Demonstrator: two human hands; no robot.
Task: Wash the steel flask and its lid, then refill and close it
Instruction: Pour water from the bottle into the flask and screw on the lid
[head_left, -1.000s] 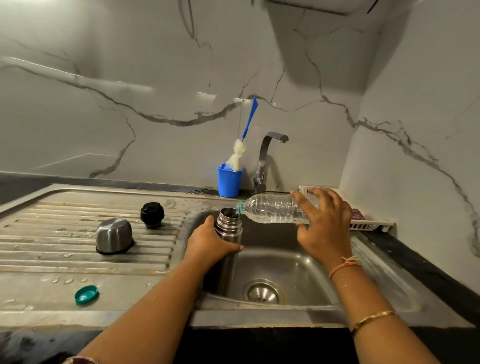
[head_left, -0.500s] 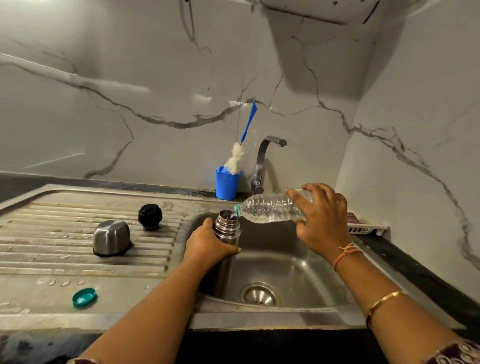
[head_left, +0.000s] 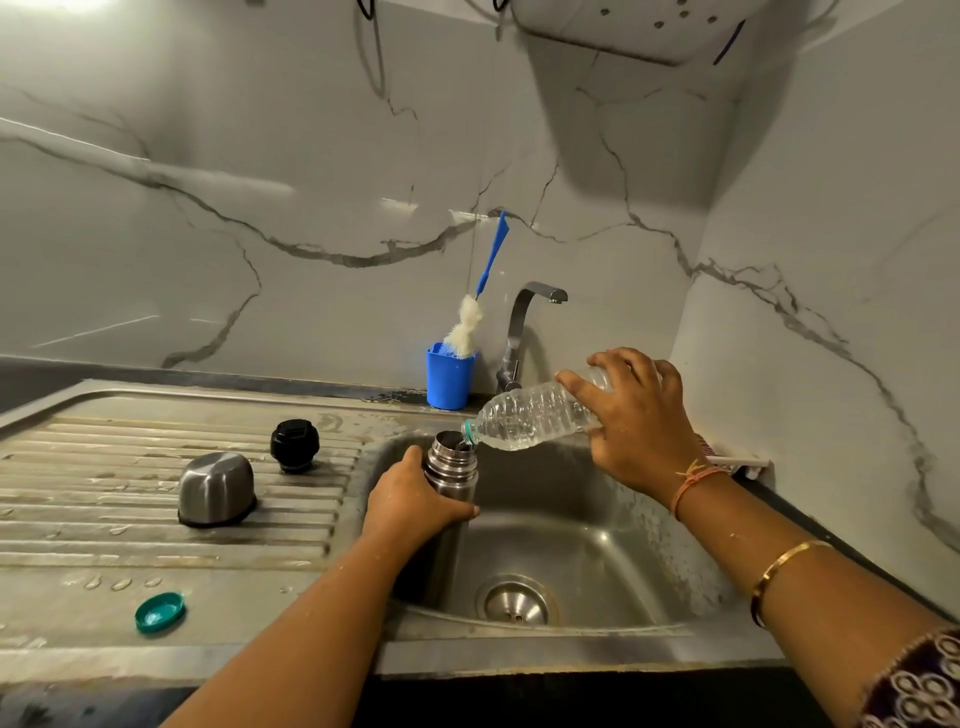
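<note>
Here the left hand (head_left: 410, 501) grips the upright flask (head_left: 451, 470); the right hand (head_left: 636, 423) holds the tilted bottle (head_left: 530, 415).

we have one view only: head cam, wide-angle, facing forward and down onto the sink (head_left: 613, 525), close in; wall (head_left: 270, 171) straight ahead, its corner at our right.
</note>
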